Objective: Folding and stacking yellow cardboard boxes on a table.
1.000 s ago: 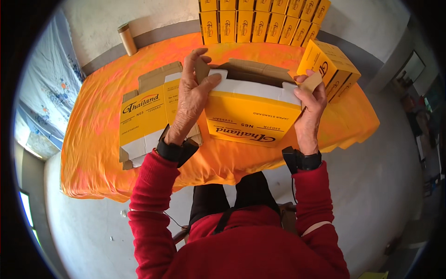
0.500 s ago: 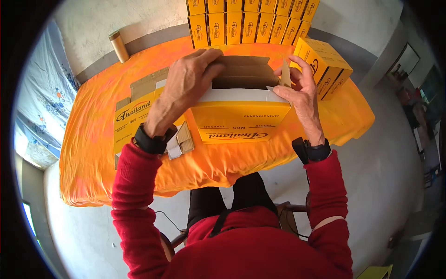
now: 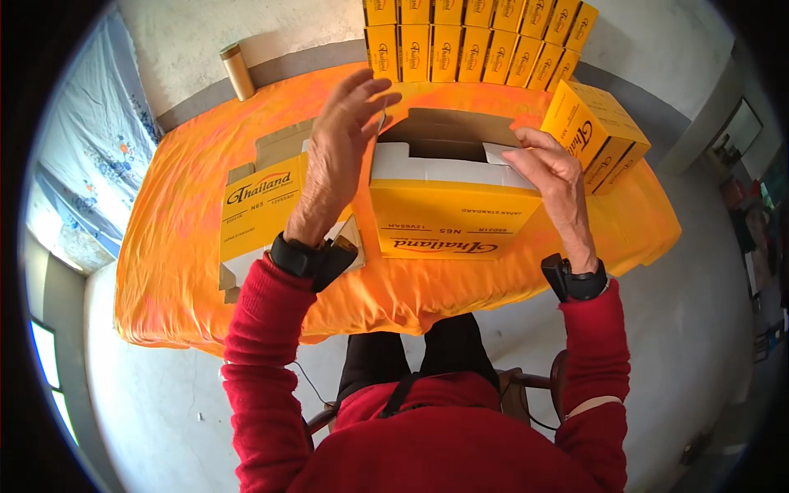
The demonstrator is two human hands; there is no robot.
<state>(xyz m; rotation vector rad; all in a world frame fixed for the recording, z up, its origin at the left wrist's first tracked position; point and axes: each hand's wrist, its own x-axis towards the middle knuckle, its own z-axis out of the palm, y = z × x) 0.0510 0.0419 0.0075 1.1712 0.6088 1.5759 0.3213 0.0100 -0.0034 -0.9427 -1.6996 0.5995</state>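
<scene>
In front of me on the table stands a yellow cardboard box (image 3: 452, 205). Its top is open, with a brown back flap (image 3: 460, 123) standing up and a white front edge facing me. My right hand (image 3: 551, 164) is closed on the white flap (image 3: 496, 154) at the box's right end, thumb and fingers bent over it. At the left end my left hand (image 3: 345, 131) is raised with its fingers apart, close to the flap there; whether they touch it I cannot tell. Left of the box lie flattened yellow cartons (image 3: 259, 205), partly hidden by my left forearm.
An orange cloth covers the table (image 3: 181, 246). Stacked yellow boxes (image 3: 444, 53) stand along its far edge, and more yellow boxes (image 3: 604, 135) at the right. A gold cylinder (image 3: 237, 72) stands at the far left by the wall. Chair arms (image 3: 534, 380) flank my legs.
My left hand has lifted off the box's left side, and its fingers have spread. My right hand has folded the right end flap inward and down. The whole view has shifted slightly.
</scene>
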